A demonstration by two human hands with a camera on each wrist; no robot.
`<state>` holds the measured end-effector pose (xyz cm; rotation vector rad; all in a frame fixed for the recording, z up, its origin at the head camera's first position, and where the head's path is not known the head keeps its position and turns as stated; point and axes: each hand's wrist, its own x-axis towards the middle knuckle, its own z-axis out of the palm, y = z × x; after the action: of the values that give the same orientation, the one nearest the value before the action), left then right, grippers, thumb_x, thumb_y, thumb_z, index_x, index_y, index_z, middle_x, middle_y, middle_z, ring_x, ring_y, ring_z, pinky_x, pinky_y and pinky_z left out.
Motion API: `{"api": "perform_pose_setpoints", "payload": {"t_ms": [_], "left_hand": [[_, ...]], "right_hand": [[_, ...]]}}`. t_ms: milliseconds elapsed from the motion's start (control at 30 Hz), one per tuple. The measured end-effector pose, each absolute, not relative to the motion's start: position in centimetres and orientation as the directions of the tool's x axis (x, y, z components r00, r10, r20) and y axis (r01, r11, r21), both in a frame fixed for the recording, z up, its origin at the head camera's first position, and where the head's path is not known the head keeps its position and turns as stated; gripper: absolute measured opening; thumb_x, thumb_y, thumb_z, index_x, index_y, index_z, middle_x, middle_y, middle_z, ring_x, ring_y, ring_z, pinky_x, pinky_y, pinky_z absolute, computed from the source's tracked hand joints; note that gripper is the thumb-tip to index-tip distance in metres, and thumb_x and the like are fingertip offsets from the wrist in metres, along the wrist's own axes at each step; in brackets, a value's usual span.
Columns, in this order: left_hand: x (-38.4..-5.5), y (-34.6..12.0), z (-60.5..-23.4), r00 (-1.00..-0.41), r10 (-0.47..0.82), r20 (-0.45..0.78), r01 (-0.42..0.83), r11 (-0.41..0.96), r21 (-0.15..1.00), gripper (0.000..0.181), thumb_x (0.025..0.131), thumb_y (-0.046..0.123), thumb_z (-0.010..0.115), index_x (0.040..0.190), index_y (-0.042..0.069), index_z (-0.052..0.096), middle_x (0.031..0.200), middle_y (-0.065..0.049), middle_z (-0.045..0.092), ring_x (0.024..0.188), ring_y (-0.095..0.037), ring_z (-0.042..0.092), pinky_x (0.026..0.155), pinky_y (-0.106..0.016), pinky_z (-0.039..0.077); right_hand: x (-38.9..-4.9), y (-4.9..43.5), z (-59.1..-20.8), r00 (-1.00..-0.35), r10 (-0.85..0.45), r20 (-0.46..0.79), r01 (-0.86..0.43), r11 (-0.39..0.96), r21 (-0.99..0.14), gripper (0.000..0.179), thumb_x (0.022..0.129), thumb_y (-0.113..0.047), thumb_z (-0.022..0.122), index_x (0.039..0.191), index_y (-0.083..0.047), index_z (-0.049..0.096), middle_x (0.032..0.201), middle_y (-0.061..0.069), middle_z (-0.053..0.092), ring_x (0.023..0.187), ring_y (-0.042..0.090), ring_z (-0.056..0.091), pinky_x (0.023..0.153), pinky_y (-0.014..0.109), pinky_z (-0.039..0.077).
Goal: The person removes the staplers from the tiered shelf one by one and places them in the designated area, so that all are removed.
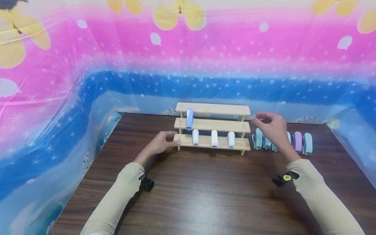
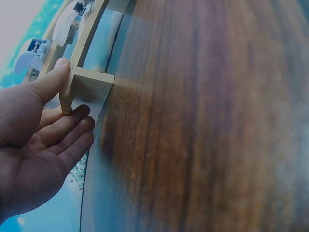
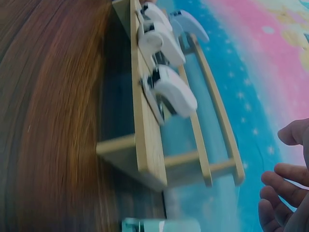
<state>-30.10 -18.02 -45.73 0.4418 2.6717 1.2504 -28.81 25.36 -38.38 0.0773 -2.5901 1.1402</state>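
Observation:
My left hand [image 1: 160,142] pinches the left end of the lowest board of a three-step wooden display stand [image 1: 212,108]. In the left wrist view its thumb lies on the board, with the fingers below. Three white staplers [image 1: 214,138] stand along that lowest step. A light blue stapler [image 1: 189,119] is on the middle step, at its left end. My right hand [image 1: 273,129] is raised beside the stand's right end, holding nothing, fingers loosely bent. It partly hides a row of staplers: several teal ones [image 1: 307,143] and a purple one [image 1: 297,142].
The stand and staplers rest on a dark wood-grain table [image 1: 188,195]. Behind and along the sides hangs a pink and blue patterned cloth [image 1: 223,49], close behind the stand. A teal stapler [image 3: 164,225] shows at the bottom of the right wrist view, near the stand's end.

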Motion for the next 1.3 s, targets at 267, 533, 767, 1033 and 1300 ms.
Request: {"api": "perform_pose_setpoints", "payload": {"t_ms": [267, 533, 767, 1033, 1300], "left_hand": [[-30.1, -18.0, -45.7, -0.944, 0.329, -0.021, 0.194, 0.605, 0.772, 0.060, 0.098, 0.030, 0.072, 0.145, -0.003, 0.054, 0.146, -0.024, 0.055, 0.141, -0.037, 0.046, 0.116, -0.053, 0.037], [-30.1, -18.1, -45.8, -0.943, 0.332, -0.019, 0.195, 0.599, 0.777, 0.061, 0.097, 0.030, 0.073, 0.144, -0.003, 0.054, 0.145, -0.024, 0.056, 0.141, -0.038, 0.046, 0.116, -0.053, 0.037], [-30.1, -18.1, -45.7, -0.941, 0.337, -0.011, 0.204, 0.595, 0.778, 0.061, 0.097, 0.030, 0.073, 0.144, -0.004, 0.054, 0.144, -0.024, 0.057, 0.140, -0.037, 0.047, 0.115, -0.053, 0.038], [-30.1, -18.0, -45.7, -0.943, 0.332, -0.019, 0.194, 0.594, 0.781, 0.061, 0.097, 0.031, 0.073, 0.144, -0.003, 0.055, 0.144, -0.023, 0.057, 0.141, -0.037, 0.046, 0.116, -0.053, 0.037], [-30.1, -18.0, -45.6, -0.942, 0.336, -0.018, 0.196, 0.591, 0.782, 0.060, 0.097, 0.031, 0.073, 0.144, -0.002, 0.055, 0.145, -0.022, 0.057, 0.140, -0.037, 0.047, 0.115, -0.054, 0.038]], "right_hand": [[-29.8, 21.7, -38.5, -0.949, 0.013, 0.314, -0.233, 0.641, -0.731, 0.059, 0.091, -0.056, 0.071, 0.127, -0.010, 0.071, 0.115, 0.010, 0.074, 0.099, 0.025, 0.069, 0.075, 0.033, 0.053], [-30.1, 17.9, -39.0, -0.940, -0.075, 0.333, -0.307, 0.613, -0.728, 0.051, 0.093, -0.051, 0.072, 0.125, -0.013, 0.072, 0.116, 0.009, 0.074, 0.106, 0.027, 0.068, 0.084, 0.047, 0.055], [-30.3, 14.8, -38.9, -0.936, -0.120, 0.330, -0.335, 0.583, -0.740, 0.049, 0.092, -0.052, 0.073, 0.124, -0.015, 0.073, 0.114, 0.005, 0.074, 0.103, 0.022, 0.067, 0.085, 0.046, 0.055], [-30.9, 11.5, -39.3, -0.943, -0.171, 0.285, -0.330, 0.587, -0.739, 0.049, 0.092, -0.051, 0.072, 0.123, -0.013, 0.073, 0.115, 0.006, 0.074, 0.104, 0.024, 0.067, 0.086, 0.044, 0.056], [-31.2, 8.8, -39.6, -0.946, -0.191, 0.262, -0.325, 0.560, -0.762, 0.052, 0.090, -0.052, 0.074, 0.123, -0.011, 0.073, 0.113, 0.005, 0.075, 0.102, 0.022, 0.069, 0.084, 0.042, 0.057]]}}
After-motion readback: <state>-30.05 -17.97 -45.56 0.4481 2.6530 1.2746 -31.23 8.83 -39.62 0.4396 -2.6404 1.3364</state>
